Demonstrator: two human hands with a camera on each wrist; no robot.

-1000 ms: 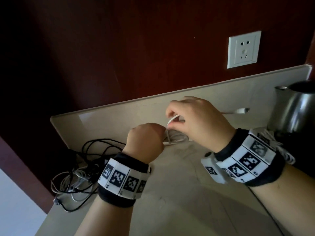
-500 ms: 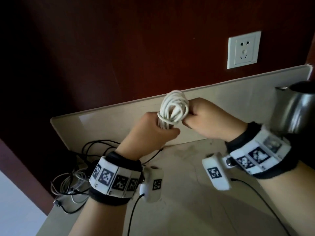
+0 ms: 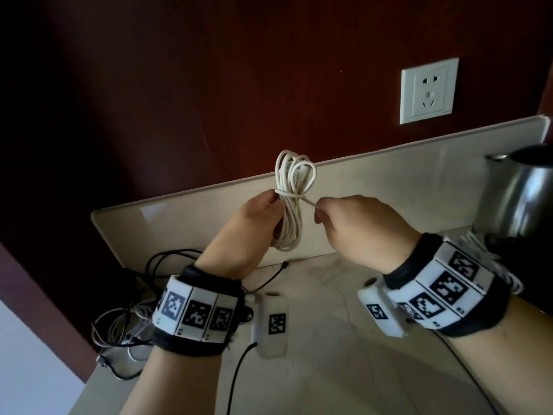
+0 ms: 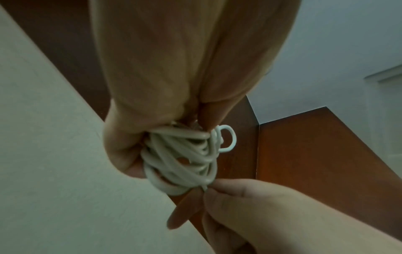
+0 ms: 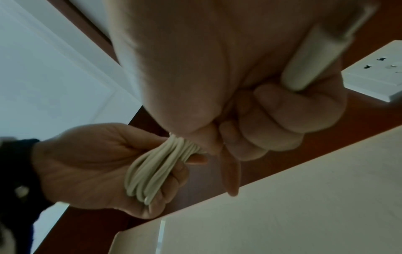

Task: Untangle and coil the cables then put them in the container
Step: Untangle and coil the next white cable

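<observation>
Both hands up above the table's back edge, working one white cable coil [image 3: 288, 205]. Left hand [image 3: 254, 229] is wrapped round the lower part of the bundle, fingers curled on the strands. Right hand [image 3: 359, 229] pinches the free tail just right of the coil and pulls it taut across a wrap at the bundle's waist. Rest of the cables [image 3: 134, 310] lie in a loose black-and-white tangle at the table's left edge, not sorted yet. No container in view.

Risks, as I judge: the wrap looks like a single turn, so if the tail slips from the pinch, the loops up top spring open. Pull too hard and the wrap slides off the bundle's end or kinks the cable. A steel kettle [image 3: 520, 199] sits near the right wrist; a wide pull could knock it.
</observation>
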